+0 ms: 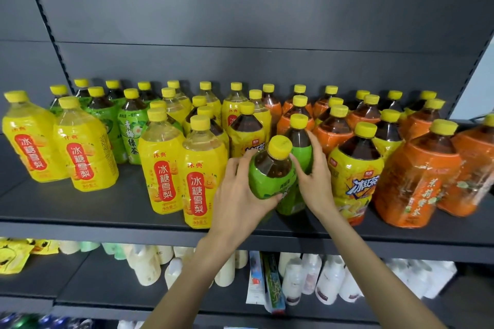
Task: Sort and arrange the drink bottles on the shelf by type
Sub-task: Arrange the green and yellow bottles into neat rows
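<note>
**Operator:** Where do things stand?

**Spotter:** The green-wrapped plastic tea bottle with the yellow cap (270, 171) is in your left hand (240, 195), your fingers curled round its body. It tips toward you, just left of the yellow-wrapped iced-tea bottle with blue lettering (352, 181). Your hand hides its base, so I cannot tell whether it has left the dark grey metal shelf (80, 211).

**Operator:** And my right hand?

**Spotter:** Your right hand (316, 179) has thumb and fingers wrapped round a second green-wrapped bottle (300, 147). That one stands upright between the tilted one and the iced-tea bottle.

**Operator:** Which step is this?

**Spotter:** I judge it the pick-up of two strays. Their own kind, the cluster of green-wrapped bottles (131, 139), stands well left of the iced-tea bottle, toward the back.

**Operator:** The next move?

**Spotter:** Probably lift both and carry them left. The yellow-wrapped pear-drink bottles (203, 187) stand in the way, so clear their caps, then set the two down beside the cluster.

**Operator:** How does the bottle look?

**Spotter:** It has faceted shoulders, dark liquid nearly to the neck and a glossy film wrap. It is likely heavy and a little slippery, so grip low. Orange-wrapped bottles (417, 181) crowd in right of the iced-tea bottle, so mind your forearm.
</note>
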The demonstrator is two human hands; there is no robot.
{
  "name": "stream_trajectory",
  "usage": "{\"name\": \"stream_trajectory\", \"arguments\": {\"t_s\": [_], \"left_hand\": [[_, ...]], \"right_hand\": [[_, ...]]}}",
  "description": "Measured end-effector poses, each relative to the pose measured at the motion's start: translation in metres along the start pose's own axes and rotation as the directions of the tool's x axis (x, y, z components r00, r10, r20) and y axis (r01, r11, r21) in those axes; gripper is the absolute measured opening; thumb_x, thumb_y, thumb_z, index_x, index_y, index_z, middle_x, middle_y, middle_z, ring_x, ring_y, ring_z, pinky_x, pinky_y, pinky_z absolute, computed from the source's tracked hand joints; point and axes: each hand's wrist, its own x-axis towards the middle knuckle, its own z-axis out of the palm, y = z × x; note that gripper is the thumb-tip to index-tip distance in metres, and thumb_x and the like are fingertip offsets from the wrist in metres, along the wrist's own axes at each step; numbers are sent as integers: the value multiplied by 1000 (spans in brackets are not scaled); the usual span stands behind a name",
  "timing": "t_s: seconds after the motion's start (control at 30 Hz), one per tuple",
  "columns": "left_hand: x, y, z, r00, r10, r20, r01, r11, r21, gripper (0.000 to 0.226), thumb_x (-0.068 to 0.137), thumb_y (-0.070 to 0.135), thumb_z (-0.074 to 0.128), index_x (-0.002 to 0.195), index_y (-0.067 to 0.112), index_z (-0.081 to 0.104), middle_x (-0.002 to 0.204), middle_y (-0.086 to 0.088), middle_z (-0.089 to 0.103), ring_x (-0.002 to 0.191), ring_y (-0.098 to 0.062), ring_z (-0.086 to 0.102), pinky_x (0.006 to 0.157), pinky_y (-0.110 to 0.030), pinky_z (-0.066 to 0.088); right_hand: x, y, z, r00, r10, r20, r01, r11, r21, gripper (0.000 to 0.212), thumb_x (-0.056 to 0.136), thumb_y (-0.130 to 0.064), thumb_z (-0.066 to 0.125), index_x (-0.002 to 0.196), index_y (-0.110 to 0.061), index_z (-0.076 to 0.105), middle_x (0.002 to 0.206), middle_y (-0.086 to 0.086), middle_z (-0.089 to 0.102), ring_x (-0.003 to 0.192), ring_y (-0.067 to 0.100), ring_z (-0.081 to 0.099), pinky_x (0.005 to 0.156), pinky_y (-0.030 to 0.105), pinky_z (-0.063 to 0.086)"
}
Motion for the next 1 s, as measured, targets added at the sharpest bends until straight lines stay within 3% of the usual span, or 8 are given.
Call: {"name": "stream_trajectory", "arguments": {"t_s": [0.07,0.17,0.27,0.33,0.43,0.6,0.8,1.0], "left_hand": [[-5,1,-1,999,-48,-18,46,995,-85,91,62,45,83,138,28,35,129,9,45,112,1,42,90,-18,39],[-17,2,-3,990,-133,-42,123,975,-186,90,58,48,85,132,36,35,127,16,50,115,-1,47,95,-25,45],[-26,4,-6,976,-209,-66,181,939,-291,83,51,54,83,120,46,37,118,27,50,111,8,49,89,-20,45],[-30,4,-11,965,-251,-76,208,910,-360,79,47,58,80,116,48,40,113,31,51,107,17,46,84,-12,40],[-35,4,-23,953,-288,-92,224,876,-427,77,45,55,82,113,45,47,108,31,55,103,15,50,81,-8,41],[-47,-6,-50,936,-334,-113,234,826,-513,78,46,44,90,113,40,50,111,19,59,99,5,58,87,-23,50],[-66,-27,-88,912,-393,-115,273,793,-544,85,46,40,85,123,33,50,117,7,61,105,-9,61,91,-38,52],[-88,-42,-121,897,-433,-90,298,742,-600,84,46,32,83,124,23,52,111,0,65,99,-15,65,87,-41,54]], "right_hand": [[-2,1,3,1000,8,-11,-8,1000,1,74,83,-55,50,147,-27,27,145,2,38,135,15,35,110,46,36],[-5,-1,7,998,51,-24,-50,998,28,73,84,-56,53,147,-33,26,143,3,37,133,16,37,108,46,37],[-7,1,9,997,77,-21,-76,996,42,80,81,-39,71,146,-32,25,139,5,40,129,16,41,106,39,40],[-7,5,11,994,106,-19,-105,992,75,89,74,-26,80,144,-28,26,137,3,43,126,16,45,102,33,43],[-8,2,11,979,196,-51,-190,977,98,87,71,-25,82,138,-14,28,129,4,51,115,17,53,91,25,45],[-19,-10,8,973,211,-96,-205,977,63,83,69,-29,83,134,-12,34,115,-3,52,103,11,53,82,20,43],[-46,-22,-8,967,250,-50,-247,967,67,78,65,-37,84,128,-20,40,112,-7,58,102,12,58,89,35,52],[-85,-52,-30,955,295,-35,-288,948,135,77,55,-41,85,118,-21,46,109,-4,62,101,15,62,88,46,54]]}}
